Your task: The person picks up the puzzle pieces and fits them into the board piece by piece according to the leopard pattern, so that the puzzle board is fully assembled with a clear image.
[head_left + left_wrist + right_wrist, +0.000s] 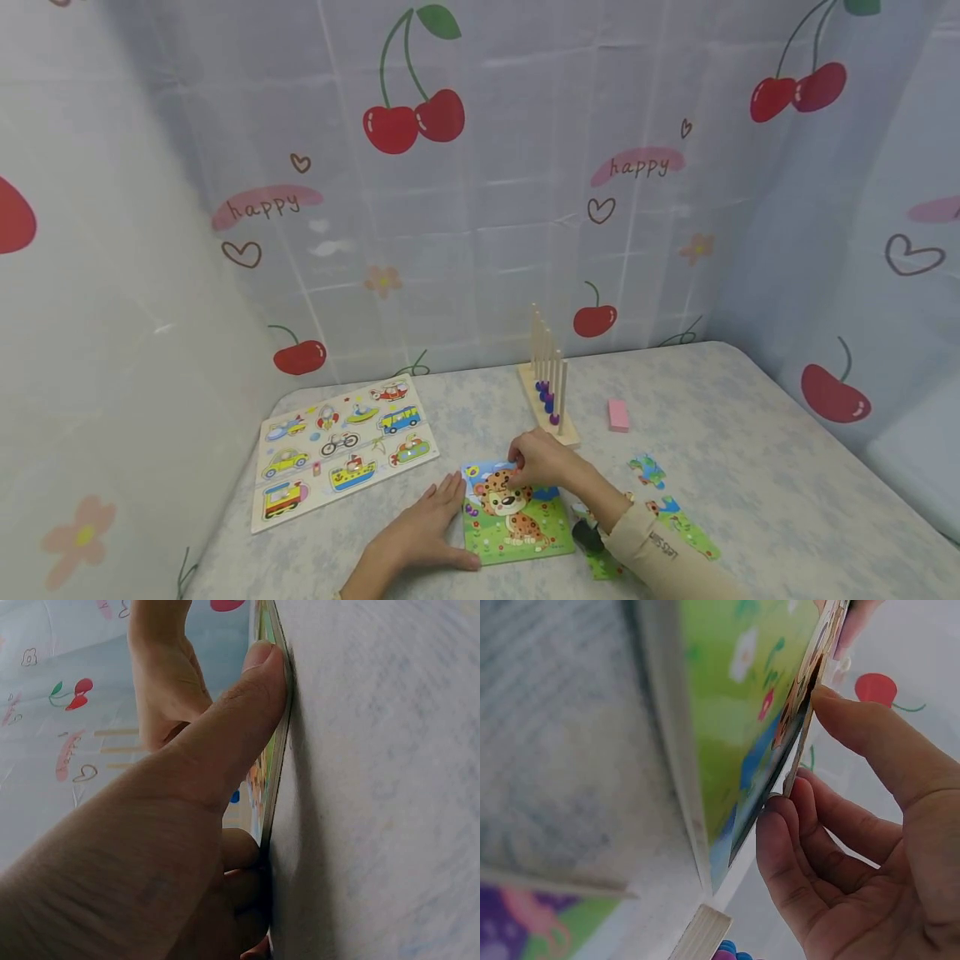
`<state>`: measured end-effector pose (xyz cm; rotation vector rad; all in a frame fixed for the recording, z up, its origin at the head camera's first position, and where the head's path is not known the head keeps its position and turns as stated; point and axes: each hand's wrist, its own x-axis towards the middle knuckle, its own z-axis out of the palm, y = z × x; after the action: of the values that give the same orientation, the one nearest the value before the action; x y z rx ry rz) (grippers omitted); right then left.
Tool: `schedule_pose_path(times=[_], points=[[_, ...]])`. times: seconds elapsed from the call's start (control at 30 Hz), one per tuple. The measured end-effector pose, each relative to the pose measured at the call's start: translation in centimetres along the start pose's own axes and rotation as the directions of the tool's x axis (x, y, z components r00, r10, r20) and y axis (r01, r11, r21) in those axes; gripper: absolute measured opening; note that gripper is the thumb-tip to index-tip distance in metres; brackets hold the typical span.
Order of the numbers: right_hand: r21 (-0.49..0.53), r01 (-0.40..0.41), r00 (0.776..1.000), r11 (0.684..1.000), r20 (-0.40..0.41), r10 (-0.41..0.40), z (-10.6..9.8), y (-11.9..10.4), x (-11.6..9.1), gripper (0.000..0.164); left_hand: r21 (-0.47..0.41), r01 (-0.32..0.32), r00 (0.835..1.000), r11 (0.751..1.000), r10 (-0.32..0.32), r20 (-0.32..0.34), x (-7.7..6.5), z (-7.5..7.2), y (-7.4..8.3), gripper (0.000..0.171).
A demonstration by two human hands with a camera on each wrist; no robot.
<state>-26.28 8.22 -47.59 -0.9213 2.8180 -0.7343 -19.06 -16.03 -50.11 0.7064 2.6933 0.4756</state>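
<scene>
A leopard jigsaw puzzle [487, 542] in a flat board lies on the table in front of me. My left hand [420, 529] rests along its left side, fingers straight, the thumb touching the lower left corner; in the left wrist view the thumb [259, 686] lies against the board's edge. Over the upper right part of the puzzle, my right hand [546, 460] pinches a thin puzzle piece [807, 735] between thumb and fingers. The right wrist view shows that piece tilted at the board's surface. From the head view, the right hand mostly hides it.
Loose puzzle pieces [647, 471] lie to the right, some partly under my right forearm beside a dark object [587, 537]. Behind are a wooden peg stand [573, 435] with beads and a pink block [618, 415]. A vehicle puzzle board [311, 479] lies at the left; curtains enclose the table.
</scene>
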Motion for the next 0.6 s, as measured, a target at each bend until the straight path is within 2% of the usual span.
schedule_pose_path(times=[0.23,0.6], points=[[0.009,-0.024,0.999,1.0,0.025,0.024,0.07,0.2,0.08,0.028,0.017,-0.001,1.0,1.0,0.001,0.003,0.03,0.05,-0.07,0.117],[0.033,-0.02,0.998,0.999,0.058,0.018,-0.36,0.26,0.06,0.028,0.002,0.014,1.0,1.0,-0.014,0.007,0.16,-0.01,-0.12,0.117]])
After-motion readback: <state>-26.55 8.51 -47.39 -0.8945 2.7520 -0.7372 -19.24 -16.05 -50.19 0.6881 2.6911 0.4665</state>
